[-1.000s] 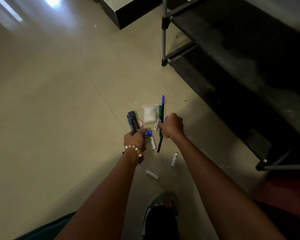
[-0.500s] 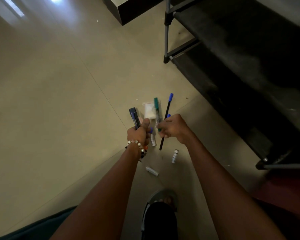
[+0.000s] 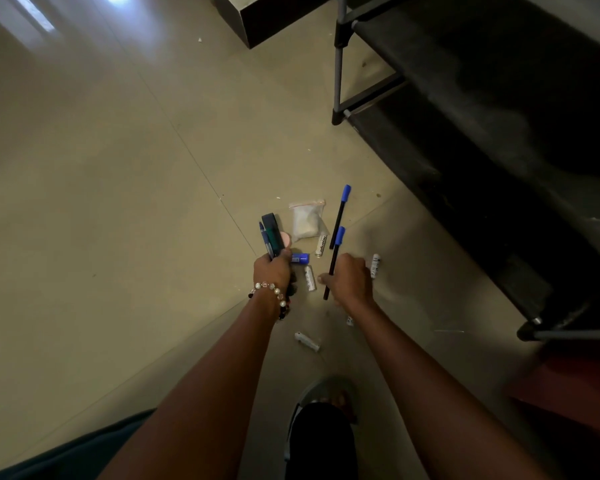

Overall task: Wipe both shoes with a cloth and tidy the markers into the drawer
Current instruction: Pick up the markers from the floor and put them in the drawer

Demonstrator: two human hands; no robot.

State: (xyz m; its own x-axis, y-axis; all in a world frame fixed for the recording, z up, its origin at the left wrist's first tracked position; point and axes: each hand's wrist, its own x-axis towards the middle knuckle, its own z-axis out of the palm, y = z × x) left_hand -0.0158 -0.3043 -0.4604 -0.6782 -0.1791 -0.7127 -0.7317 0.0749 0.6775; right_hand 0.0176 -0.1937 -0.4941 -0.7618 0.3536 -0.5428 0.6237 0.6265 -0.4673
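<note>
Shoe rack (image 3: 482, 109): dark shelves, grey tube frame, standing right of the tiled floor (image 3: 101, 202).
Left hand (image 3: 272, 270): fist wrapped round a bundle of markers (image 3: 271, 237), tips up, beaded bracelet (image 3: 269, 289) on the wrist.
Right hand (image 3: 350, 280): fingers curled round a blue-capped black pen (image 3: 334, 261).
Second blue-capped pen (image 3: 340, 216): lies on the floor just beyond.
Plastic bag (image 3: 306, 220): white contents, between the hands' far side.
Small white tubes (image 3: 310, 278): scattered near both hands.

white tubes' (image 3: 321, 245) print, too blurred to read
</note>
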